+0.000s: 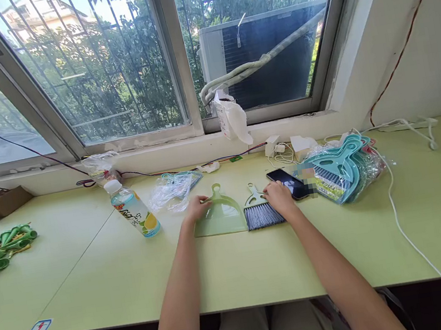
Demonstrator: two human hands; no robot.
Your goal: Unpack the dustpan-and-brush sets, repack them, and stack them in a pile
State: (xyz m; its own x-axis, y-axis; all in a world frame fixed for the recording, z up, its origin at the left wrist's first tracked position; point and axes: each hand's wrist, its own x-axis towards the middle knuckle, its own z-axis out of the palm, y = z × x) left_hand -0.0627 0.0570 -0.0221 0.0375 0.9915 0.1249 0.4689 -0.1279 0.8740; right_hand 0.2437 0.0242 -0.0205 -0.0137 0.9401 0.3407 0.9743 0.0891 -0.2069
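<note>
A small translucent green dustpan (pixel 221 216) lies flat on the table, its looped handle pointing toward the window. My left hand (pixel 199 207) has its fingers closed on the pan's upper left edge. Just right of the pan lies a small hand brush (pixel 262 216) with a pale green handle and dark bristles facing me. My right hand (pixel 279 197) grips the brush at its right shoulder, partly covering it; the fingertips are small in view. A dark phone (pixel 291 183) lies right behind that hand.
A drink bottle (pixel 132 209) stands left of my left arm, near crumpled plastic bags (pixel 172 191). To the right sits a bagged pile of teal dustpans and brushes (pixel 341 167). A white cable (pixel 401 219) runs over the table's front edge. Green rolled pieces (pixel 0 249) lie far left.
</note>
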